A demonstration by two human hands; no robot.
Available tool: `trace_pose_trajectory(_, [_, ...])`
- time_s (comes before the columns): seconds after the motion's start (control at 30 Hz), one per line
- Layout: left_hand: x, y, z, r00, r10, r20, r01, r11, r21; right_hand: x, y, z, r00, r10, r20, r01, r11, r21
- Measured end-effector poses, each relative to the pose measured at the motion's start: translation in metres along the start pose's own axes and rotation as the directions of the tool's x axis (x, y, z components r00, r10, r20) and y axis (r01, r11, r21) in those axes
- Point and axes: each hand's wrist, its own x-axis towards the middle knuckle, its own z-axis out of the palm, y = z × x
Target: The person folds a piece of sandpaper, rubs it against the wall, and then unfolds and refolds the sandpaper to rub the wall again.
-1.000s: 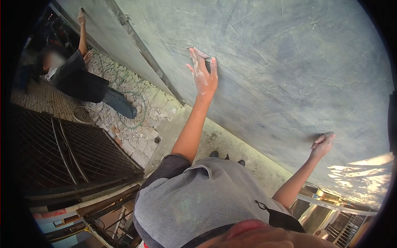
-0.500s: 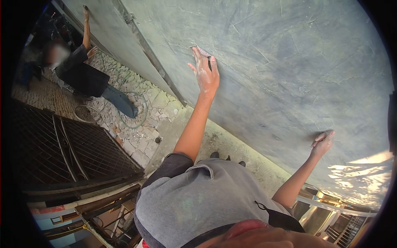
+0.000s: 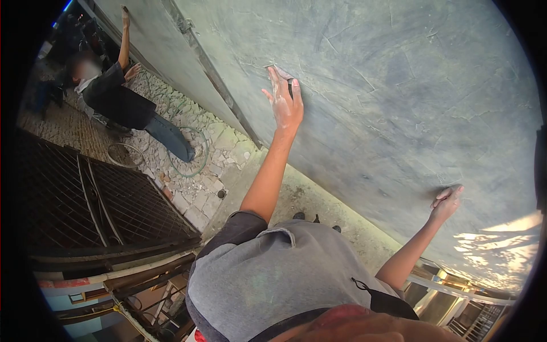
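My left hand [image 3: 286, 108], dusted with pale powder, is pressed toward the grey plastered wall [image 3: 364, 108]. Under its fingers is a thin flat piece [image 3: 289, 76] with a pale edge and a dark side, lying against the wall; its exact kind is not clear. Lower down and to the right, my right hand [image 3: 447, 202] is at the wall surface with its fingers curled in. Whatever those fingers may hold is hidden. Scratches and streaks run across the plaster around both hands.
At the upper left another person [image 3: 114, 97] reaches up to a farther wall section. Broken rubble [image 3: 199, 199] and a green hose [image 3: 203, 154] lie below them. A dark metal grille [image 3: 125, 199] stands left, and a vertical metal strip [image 3: 213, 77] divides the wall.
The whole view has shifted slightly, with the background and the other person a little farther right. Both my hands stay at nearly the same places on the wall.
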Motion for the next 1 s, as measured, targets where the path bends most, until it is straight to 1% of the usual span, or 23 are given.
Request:
trace_pose_trajectory(0.07, [0.008,-0.002,-0.002,1.000,-0.009,-0.012,0.009,1.000,-0.020,0.001,0.006,-0.004,1.000,0.005,0.013,-0.005,1.000,0.004])
trace_pose_trajectory(0.13, [0.036,-0.017,-0.010,1.000,-0.013,-0.027,0.011,0.999,-0.047,0.004,0.007,-0.004,1.000,0.002,0.019,-0.003,1.000,0.012])
trace_pose_trajectory(0.2, [0.077,-0.051,-0.023,0.979,-0.193,-0.072,0.179,0.969,-0.174,0.002,0.004,-0.001,1.000,-0.001,0.009,0.001,1.000,0.009])
trace_pose_trajectory(0.23, [0.079,-0.057,-0.022,0.978,-0.194,-0.075,0.179,0.970,-0.166,0.000,0.005,-0.002,1.000,0.004,0.015,-0.004,1.000,0.013])
trace_pose_trajectory(0.3, [0.091,-0.062,-0.024,0.963,-0.266,-0.031,0.258,0.952,-0.164,0.002,0.007,-0.001,1.000,0.007,-0.014,-0.007,1.000,0.008])
trace_pose_trajectory(0.33, [0.079,-0.047,-0.024,0.980,-0.198,-0.015,0.195,0.974,-0.117,0.003,0.007,0.002,1.000,0.007,-0.010,-0.007,1.000,0.029])
trace_pose_trajectory(0.37, [0.049,-0.025,-0.019,0.991,-0.134,0.009,0.134,0.988,-0.070,0.002,0.006,0.001,1.000,0.018,-0.025,-0.018,1.000,0.008])
trace_pose_trajectory(0.4, [0.015,-0.008,-0.007,0.997,-0.066,0.041,0.069,0.995,-0.078,0.002,0.007,-0.001,0.999,0.027,-0.039,-0.028,0.999,-0.016])
trace_pose_trajectory(0.43, [-0.006,0.001,0.001,0.997,-0.001,0.073,0.008,0.996,-0.092,0.004,0.011,-0.002,1.000,0.009,-0.023,-0.009,1.000,0.003])
trace_pose_trajectory(0.53, [0.000,0.006,-0.001,0.997,-0.010,0.072,0.017,0.996,-0.090,0.002,0.005,0.000,1.000,0.005,-0.019,-0.005,1.000,-0.019])
trace_pose_trajectory(0.6, [0.044,-0.008,-0.020,0.998,-0.066,-0.007,0.065,0.991,-0.121,0.002,-0.002,0.001,1.000,-0.007,0.007,0.007,0.999,-0.042])
trace_pose_trajectory(0.63, [0.062,-0.016,-0.018,0.998,-0.065,-0.004,0.064,0.991,-0.118,-0.001,-0.003,0.001,1.000,-0.009,0.020,0.010,0.999,-0.048])
trace_pose_trajectory(0.7, [0.091,-0.036,-0.033,0.980,-0.191,-0.052,0.185,0.978,-0.092,-0.007,-0.004,-0.003,1.000,0.003,0.009,-0.003,1.000,-0.028])
trace_pose_trajectory(0.73, [0.084,-0.030,-0.033,0.987,-0.148,-0.056,0.142,0.985,-0.096,-0.001,-0.003,0.002,1.000,-0.004,0.002,0.004,1.000,-0.002])
trace_pose_trajectory(0.77, [0.065,-0.013,-0.021,0.993,-0.102,-0.061,0.095,0.991,-0.098,0.004,0.003,0.002,1.000,0.001,0.012,-0.002,1.000,0.012])
trace_pose_trajectory(0.8, [0.036,0.005,-0.014,1.000,-0.011,-0.029,0.008,0.997,-0.078,0.004,0.010,-0.004,1.000,0.015,0.019,-0.015,1.000,0.011])
trace_pose_trajectory(0.83, [0.003,0.022,-0.003,0.997,0.073,0.025,-0.071,0.993,-0.090,0.003,0.011,-0.004,0.999,0.013,0.036,-0.014,0.999,0.036])
trace_pose_trajectory(0.9, [-0.060,0.051,0.019,0.959,0.236,0.155,-0.238,0.971,-0.006,0.004,0.010,-0.003,1.000,0.015,0.005,-0.015,1.000,-0.016])
trace_pose_trajectory(0.97, [-0.101,0.071,0.031,0.890,0.341,0.302,-0.364,0.931,0.021,0.002,0.008,-0.002,1.000,0.009,0.002,-0.009,1.000,-0.029])
trace_pose_trajectory(1.0, [-0.111,0.074,0.034,0.893,0.335,0.299,-0.358,0.933,0.024,0.002,0.007,-0.002,1.000,0.003,-0.010,-0.003,0.999,-0.044])
